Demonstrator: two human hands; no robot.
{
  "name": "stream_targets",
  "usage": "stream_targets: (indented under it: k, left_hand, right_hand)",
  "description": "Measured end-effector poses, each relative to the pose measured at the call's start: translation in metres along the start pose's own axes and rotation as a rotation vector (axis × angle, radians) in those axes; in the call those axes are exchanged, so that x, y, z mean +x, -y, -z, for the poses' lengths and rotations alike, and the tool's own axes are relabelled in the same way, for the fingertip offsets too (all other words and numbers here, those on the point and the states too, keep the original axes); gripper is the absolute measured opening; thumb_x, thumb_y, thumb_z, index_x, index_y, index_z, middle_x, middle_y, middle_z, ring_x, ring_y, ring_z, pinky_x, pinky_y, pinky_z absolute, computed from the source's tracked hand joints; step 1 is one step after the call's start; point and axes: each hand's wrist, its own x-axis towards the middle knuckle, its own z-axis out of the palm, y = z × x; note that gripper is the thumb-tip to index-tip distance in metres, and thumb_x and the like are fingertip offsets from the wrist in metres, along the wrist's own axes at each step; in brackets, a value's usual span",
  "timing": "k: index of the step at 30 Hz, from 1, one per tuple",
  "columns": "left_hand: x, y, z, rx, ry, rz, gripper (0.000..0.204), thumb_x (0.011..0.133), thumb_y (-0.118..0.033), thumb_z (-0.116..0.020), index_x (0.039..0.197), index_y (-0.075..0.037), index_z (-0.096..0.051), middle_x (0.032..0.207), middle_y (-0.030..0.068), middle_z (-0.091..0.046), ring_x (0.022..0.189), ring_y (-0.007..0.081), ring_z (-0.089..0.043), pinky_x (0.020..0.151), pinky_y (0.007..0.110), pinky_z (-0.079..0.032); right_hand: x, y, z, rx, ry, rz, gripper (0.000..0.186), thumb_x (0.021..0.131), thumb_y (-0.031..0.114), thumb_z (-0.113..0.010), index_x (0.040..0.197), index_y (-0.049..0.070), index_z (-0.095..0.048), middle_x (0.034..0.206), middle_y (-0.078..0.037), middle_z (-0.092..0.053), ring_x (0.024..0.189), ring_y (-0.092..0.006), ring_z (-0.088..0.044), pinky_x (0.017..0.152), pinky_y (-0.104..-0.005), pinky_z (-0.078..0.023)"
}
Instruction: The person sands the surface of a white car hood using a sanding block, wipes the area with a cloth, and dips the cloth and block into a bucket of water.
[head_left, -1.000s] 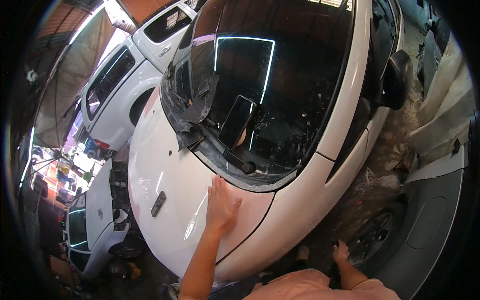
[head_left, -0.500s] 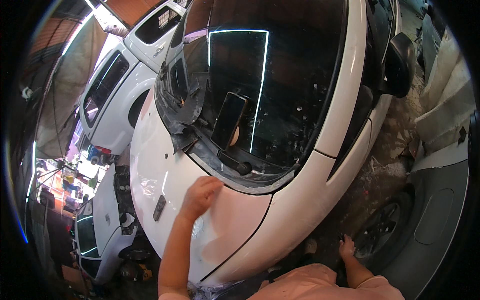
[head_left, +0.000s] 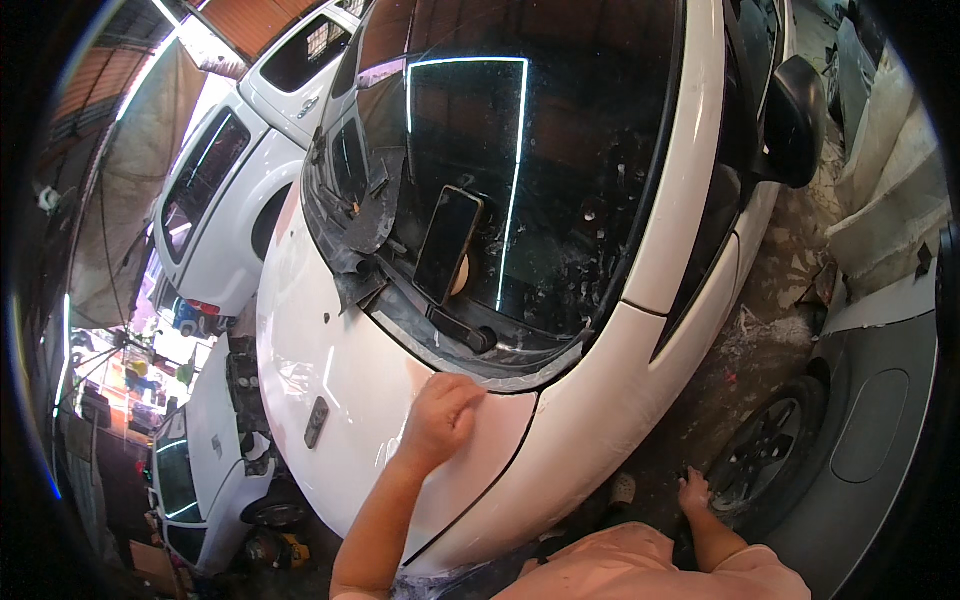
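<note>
My left hand rests on the hood of a white car, just below the windshield's lower edge. Its fingers are curled and pressed together; whatever lies under them is hidden. Around it the hood shows a dull pinkish patch beside the fender seam. My right hand hangs low at my side near a dark grey car's wheel. Those fingers look curled, with something small and dark at them that I cannot make out. A dark, narrow block lies on the hood left of my left hand.
A phone leans at the windshield base beside the wiper arm. Loose black trim pieces lie on the glass. The side mirror juts out at right. The grey car stands close; other white vehicles are at left.
My left hand has slid to the right and slightly down along the hood, toward the fender seam. My right hand stays low at my side, and the view has shifted slightly.
</note>
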Motion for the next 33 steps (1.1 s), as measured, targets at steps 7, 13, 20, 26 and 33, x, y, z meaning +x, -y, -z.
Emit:
stream_targets:
  k: [7,13,20,26,33]
  left_hand:
    - [0.003,-0.042,-0.026,-0.058,-0.059,-0.013,0.029,0.078,0.006,-0.065,0.106,0.0,-0.071,0.105,0.0147,-0.068,0.101,0.0356,-0.063,0.091,0.043,-0.052]
    - [0.013,-0.05,-0.028,-0.12,-0.008,0.013,0.025,0.084,0.005,-0.061,0.107,0.0,-0.071,0.107,0.0152,-0.067,0.101,0.0361,-0.062,0.093,0.043,-0.049]
    - [0.014,-0.029,-0.011,-0.194,0.118,0.032,0.028,0.087,0.005,-0.065,0.111,-0.005,-0.076,0.107,0.0111,-0.07,0.105,0.0317,-0.063,0.094,0.038,-0.051]
    - [0.002,0.002,0.013,-0.038,0.107,-0.098,0.03,0.084,0.006,-0.067,0.11,-0.006,-0.077,0.109,0.0097,-0.071,0.107,0.031,-0.064,0.093,0.039,-0.054]
    - [-0.013,0.019,0.029,0.179,0.046,-0.136,0.03,0.083,0.004,-0.067,0.11,-0.006,-0.076,0.111,0.0104,-0.072,0.108,0.0316,-0.065,0.094,0.04,-0.055]
  right_hand:
    - [0.002,0.018,0.003,-0.002,0.0,0.016,0.054,0.104,0.029,-0.059,0.156,0.018,-0.046,0.161,-0.006,-0.044,0.144,-0.0338,-0.045,0.115,-0.0596,-0.038]
    - [-0.002,0.018,0.005,-0.018,-0.009,0.039,0.056,0.105,0.028,-0.059,0.157,0.017,-0.044,0.161,-0.006,-0.044,0.144,-0.0341,-0.044,0.115,-0.0593,-0.037]
    - [-0.007,0.02,0.005,-0.017,-0.011,0.021,0.057,0.105,0.029,-0.059,0.158,0.019,-0.043,0.161,-0.006,-0.044,0.144,-0.0344,-0.045,0.115,-0.0591,-0.038]
    - [-0.016,0.027,0.005,-0.01,-0.002,0.027,0.056,0.106,0.029,-0.058,0.159,0.021,-0.042,0.163,-0.004,-0.042,0.146,-0.0333,-0.043,0.117,-0.0589,-0.035]
    - [-0.028,0.015,0.003,-0.009,0.0,0.042,0.056,0.106,0.031,-0.057,0.159,0.021,-0.042,0.164,-0.006,-0.04,0.146,-0.0335,-0.043,0.118,-0.0594,-0.034]
